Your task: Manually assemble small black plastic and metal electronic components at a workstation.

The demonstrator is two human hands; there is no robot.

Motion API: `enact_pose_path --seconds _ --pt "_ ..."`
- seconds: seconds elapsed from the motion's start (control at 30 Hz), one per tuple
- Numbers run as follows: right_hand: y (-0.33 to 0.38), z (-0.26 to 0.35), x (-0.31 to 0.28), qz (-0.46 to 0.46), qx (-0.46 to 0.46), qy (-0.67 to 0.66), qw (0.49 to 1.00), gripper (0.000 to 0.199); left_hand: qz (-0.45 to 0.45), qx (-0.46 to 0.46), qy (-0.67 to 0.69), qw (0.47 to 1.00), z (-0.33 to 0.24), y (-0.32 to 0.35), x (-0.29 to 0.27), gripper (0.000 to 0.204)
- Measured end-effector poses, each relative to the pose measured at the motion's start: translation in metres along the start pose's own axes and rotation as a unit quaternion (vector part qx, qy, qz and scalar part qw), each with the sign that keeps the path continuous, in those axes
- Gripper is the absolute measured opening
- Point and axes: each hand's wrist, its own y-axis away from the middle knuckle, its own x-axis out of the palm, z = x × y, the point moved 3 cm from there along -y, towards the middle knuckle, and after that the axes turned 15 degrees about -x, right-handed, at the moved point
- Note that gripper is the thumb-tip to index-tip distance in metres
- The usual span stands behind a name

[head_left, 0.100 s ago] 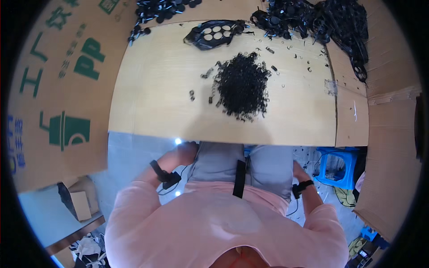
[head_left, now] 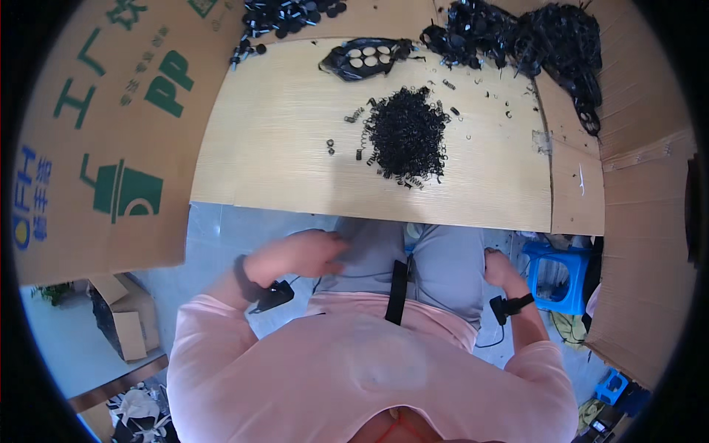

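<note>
My left hand [head_left: 309, 253] is above my left thigh, just below the table's front edge. Its fingers point to the right with the thumb apart, and nothing shows in them; they are slightly blurred. Against the outer side of my right thigh rests my right hand [head_left: 502, 269], its fingers mostly hidden. Neither hand touches the table. In the middle of the pale table [head_left: 273, 148] lies a heap of small black coil springs [head_left: 406, 136]. A few loose springs [head_left: 354, 116] lie around it.
Behind the heap lies a black plastic bag with round pale discs [head_left: 368, 56]. Black stemmed parts [head_left: 288, 16] are piled far left, tangled black pieces [head_left: 554, 37] far right. Cardboard walls [head_left: 140, 148] flank the table. A blue stool [head_left: 557, 277] stands below right.
My left hand has come out from near the table's edge and shows more fully. My right hand shows more too. The view has shifted slightly.
</note>
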Motion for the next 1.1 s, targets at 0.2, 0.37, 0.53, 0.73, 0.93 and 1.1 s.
enact_pose_path --seconds 0.2,0.37,0.53,0.73,0.93,1.1 --pt "-0.015 0.204 -0.181 0.054 -0.212 -0.017 0.976 0.039 -0.208 0.295 0.315 0.878 -0.065 0.038 -0.154 0.035" --pt "-0.047 0.293 -0.264 0.096 -0.374 -0.05 0.921 0.047 -0.36 0.077 0.451 0.813 -0.009 -0.005 -0.237 0.027" --pt "-0.126 0.294 -0.319 0.029 -0.345 -0.095 0.933 0.043 -0.513 -0.054 0.313 0.797 0.062 -0.086 -0.251 0.025" --pt "-0.224 0.222 -0.325 -0.149 -0.256 -0.344 0.891 0.028 -0.493 -0.17 0.204 0.829 0.06 -0.113 -0.234 0.029" --pt "-0.259 0.168 -0.301 -0.227 -0.273 -0.475 0.805 0.018 -0.491 -0.154 0.165 0.841 0.058 -0.114 -0.237 0.027" --pt "-0.259 0.174 -0.299 -0.274 -0.287 -0.348 0.849 0.025 -0.572 -0.07 0.115 0.809 0.055 -0.111 -0.239 0.025"
